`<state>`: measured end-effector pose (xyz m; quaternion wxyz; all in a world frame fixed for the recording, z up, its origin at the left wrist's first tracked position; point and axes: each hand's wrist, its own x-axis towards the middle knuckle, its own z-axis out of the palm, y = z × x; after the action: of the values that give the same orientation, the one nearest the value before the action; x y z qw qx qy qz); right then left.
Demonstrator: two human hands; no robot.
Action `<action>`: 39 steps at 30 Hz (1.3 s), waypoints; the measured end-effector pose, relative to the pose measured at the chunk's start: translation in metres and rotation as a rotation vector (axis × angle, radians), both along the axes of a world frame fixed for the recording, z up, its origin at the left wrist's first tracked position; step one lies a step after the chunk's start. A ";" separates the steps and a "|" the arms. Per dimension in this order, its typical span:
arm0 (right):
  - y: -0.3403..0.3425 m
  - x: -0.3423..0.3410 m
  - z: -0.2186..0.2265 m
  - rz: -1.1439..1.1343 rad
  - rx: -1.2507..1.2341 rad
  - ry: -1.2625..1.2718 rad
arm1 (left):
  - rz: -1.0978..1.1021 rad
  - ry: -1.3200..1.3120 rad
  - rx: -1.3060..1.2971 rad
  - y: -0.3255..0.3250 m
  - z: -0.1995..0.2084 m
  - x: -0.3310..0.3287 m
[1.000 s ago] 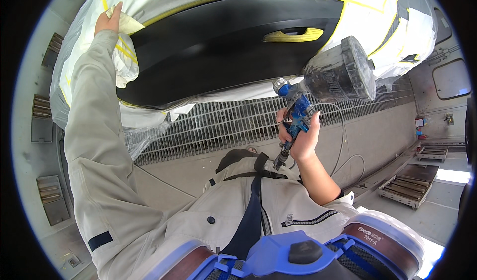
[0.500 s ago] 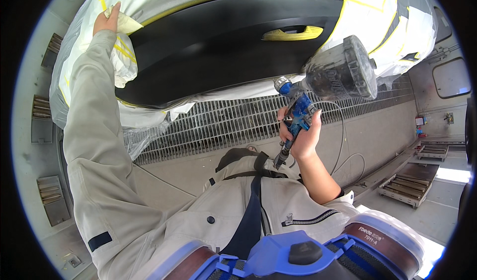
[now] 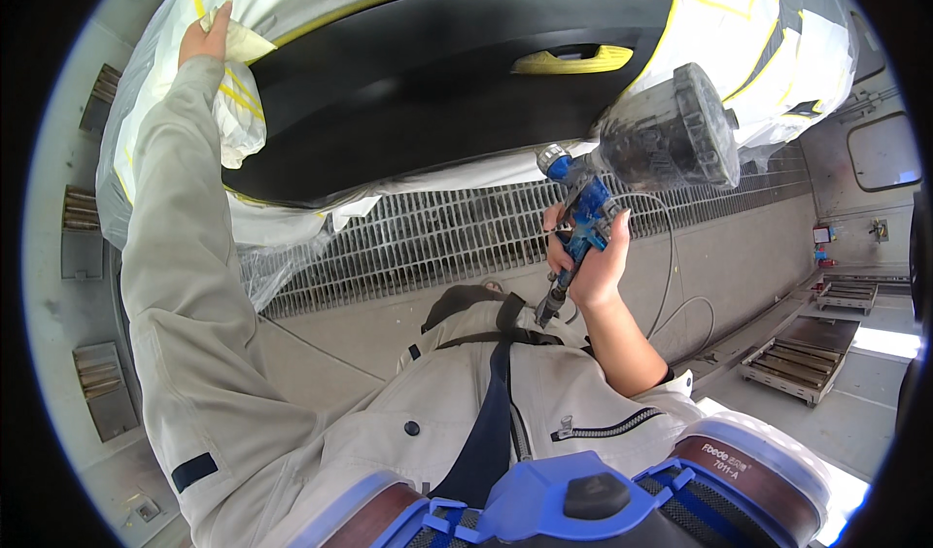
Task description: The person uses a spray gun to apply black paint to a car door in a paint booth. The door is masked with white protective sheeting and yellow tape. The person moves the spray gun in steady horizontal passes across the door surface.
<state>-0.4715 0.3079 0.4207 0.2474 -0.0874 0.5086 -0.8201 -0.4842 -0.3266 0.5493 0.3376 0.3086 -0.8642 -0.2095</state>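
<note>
Left hand (image 3: 204,43) pinches a pale yellow cloth (image 3: 249,43) (maybe a sheet, can't tell) at the upper-left corner of the black door panel (image 3: 408,91). Right hand (image 3: 595,256) is wrapped round the grip of a blue spray gun (image 3: 586,208), below the panel's lower edge toward its right end; grey cup (image 3: 666,132) just overlaps that edge in view. Trigger pull: can't tell.

Step, my read: dealing with cloth at the panel's edge, gun held aside. Next move calls for a light grip on the cloth and cup and hose (image 3: 670,276) kept off the panel.

Counts: two hands, one gun, one cup, one cloth, one panel, one yellow-taped door handle (image 3: 614,59) at the panel's upper right, one white taped bundle (image 3: 240,125) by its left end, one floor grating (image 3: 418,252) below it.
</note>
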 end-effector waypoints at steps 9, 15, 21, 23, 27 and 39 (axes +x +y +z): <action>-0.002 -0.003 -0.004 0.008 -0.041 -0.024 | 0.009 -0.003 -0.017 0.004 0.000 0.000; -0.002 -0.005 -0.004 0.018 -0.014 -0.005 | 0.004 -0.007 0.001 -0.001 -0.001 -0.002; -0.004 -0.005 -0.003 0.016 -0.006 0.002 | 0.006 -0.016 0.015 -0.003 -0.002 -0.002; -0.007 -0.007 -0.004 0.016 -0.003 -0.003 | 0.006 -0.002 0.025 -0.006 -0.004 -0.005; -0.008 -0.006 -0.007 0.015 0.005 -0.035 | 0.008 0.050 -0.030 -0.013 -0.009 -0.001; 0.002 -0.007 -0.005 0.024 -0.035 0.016 | -0.166 0.110 0.093 -0.026 -0.012 -0.007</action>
<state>-0.4782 0.3098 0.4156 0.2516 -0.1044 0.4950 -0.8251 -0.4913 -0.3527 0.5374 0.3511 0.2394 -0.8564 -0.2934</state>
